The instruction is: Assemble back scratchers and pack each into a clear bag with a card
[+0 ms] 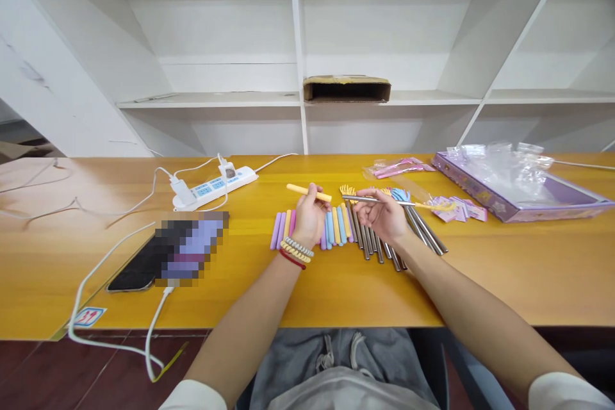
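My left hand [311, 213] is closed on a yellow tube [296, 189] above a row of pastel tubes [336, 225] in purple, yellow, pink and blue. My right hand [382, 213] grips a metal rod [358, 198], whose left end points at the yellow tube without touching it. A yellow hand-shaped head [442, 207] extends at the rod's right end. Beneath and beside my right hand lie several metal rods [425, 230], some with yellow or blue hand-shaped heads. My right hand partly hides them, and my left hand covers the middle of the tube row.
Small pink cards [459, 208] and pink items in plastic [398, 168] lie at the right. Behind them, a purple box [516, 211] holds clear bags. A white power strip [216, 187], cables and a black phone [137, 264] are at the left. A cardboard box [346, 80] sits on the shelf.
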{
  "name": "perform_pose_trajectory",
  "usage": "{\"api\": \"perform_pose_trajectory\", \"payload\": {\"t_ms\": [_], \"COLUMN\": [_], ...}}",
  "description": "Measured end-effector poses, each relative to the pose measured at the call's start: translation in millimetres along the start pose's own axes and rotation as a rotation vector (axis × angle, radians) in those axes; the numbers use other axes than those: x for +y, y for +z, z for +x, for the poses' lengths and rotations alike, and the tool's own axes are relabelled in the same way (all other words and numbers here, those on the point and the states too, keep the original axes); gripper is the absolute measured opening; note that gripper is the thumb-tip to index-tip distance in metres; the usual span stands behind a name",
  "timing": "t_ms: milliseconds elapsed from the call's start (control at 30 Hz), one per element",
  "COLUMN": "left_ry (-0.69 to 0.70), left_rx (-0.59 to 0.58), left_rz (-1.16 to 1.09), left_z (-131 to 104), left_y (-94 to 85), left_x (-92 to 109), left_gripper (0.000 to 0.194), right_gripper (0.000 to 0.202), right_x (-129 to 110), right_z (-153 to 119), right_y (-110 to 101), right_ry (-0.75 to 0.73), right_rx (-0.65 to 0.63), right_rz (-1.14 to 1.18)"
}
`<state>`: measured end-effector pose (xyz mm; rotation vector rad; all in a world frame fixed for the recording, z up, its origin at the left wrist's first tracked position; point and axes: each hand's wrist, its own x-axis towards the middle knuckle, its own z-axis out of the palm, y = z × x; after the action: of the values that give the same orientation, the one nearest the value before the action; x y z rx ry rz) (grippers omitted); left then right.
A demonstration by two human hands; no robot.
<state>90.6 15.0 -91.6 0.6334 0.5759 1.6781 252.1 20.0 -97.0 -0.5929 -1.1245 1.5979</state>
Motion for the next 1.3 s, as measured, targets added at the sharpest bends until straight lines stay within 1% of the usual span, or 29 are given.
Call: {"api": "perform_pose_trajectory", "payload": {"t_ms": [133, 233, 333, 400, 633, 733, 833, 967, 1067, 1133, 1233, 1300], "left_ry": [0.019, 0.049, 0.061, 0.053, 0.054, 0.061, 0.037, 0.021, -0.025, -0.07, -0.087, -0.073], "left_rx": [-0.005, 0.045, 0.084, 0.081, 0.049, 0.072, 0.118, 0.147, 0.095, 0.044, 0.001, -0.008], "left_rz": [0.034, 0.039, 0.039, 0.049, 0.127, 0.155, 0.128, 0.098, 0.128, 0.152, 0.167, 0.173], "left_z": [-2.5, -4.7, -3.9, -2.7, -2.4, -3.4, -5.6, -12.4, -19.8, -23.9, -24.5, -20.3], "left_y": [-0.4, 1.0, 0.7, -0.4, -1.5, -1.2, -0.2, 2.4, 6.5, 10.3, 14.5, 13.8], "left_x": [-2.7, -3.5, -2.5, -1.3, 0.6, -1.2, -4.1, -9.6, -16.0, -19.6, -19.2, -14.5], "left_gripper": [0.033, 0.046, 0.06, 0.063, 0.063, 0.065, 0.065, 0.063, 0.06, 0.058, 0.055, 0.048], "right_gripper": [0.027, 0.024, 0.023, 0.022, 0.022, 0.021, 0.019, 0.019, 0.022, 0.023, 0.028, 0.027], "right_x": [3.3, 7.7, 9.6, 9.9, 9.8, 10.3, 12.2, 18.0, 24.2, 26.4, 21.9, 13.7], "right_z": [-3.6, -6.0, -6.7, -6.4, -4.7, -4.5, -3.8, -4.3, -6.7, -8.2, -8.1, -6.5], "right_y": [3.8, 9.1, 10.0, 8.5, 5.3, 5.9, 5.1, 3.2, 4.5, 6.4, 8.7, 8.8], "right_ry": [-0.006, -0.022, -0.044, -0.05, -0.039, -0.071, -0.119, -0.154, -0.152, -0.168, -0.235, -0.251], "right_rx": [0.007, -0.005, -0.019, -0.019, -0.004, 0.025, 0.044, 0.026, -0.02, -0.023, 0.035, 0.092], "right_rz": [-0.003, -0.005, -0.008, -0.01, 0.001, -0.019, -0.044, -0.044, -0.105, -0.174, -0.225, -0.202]}}
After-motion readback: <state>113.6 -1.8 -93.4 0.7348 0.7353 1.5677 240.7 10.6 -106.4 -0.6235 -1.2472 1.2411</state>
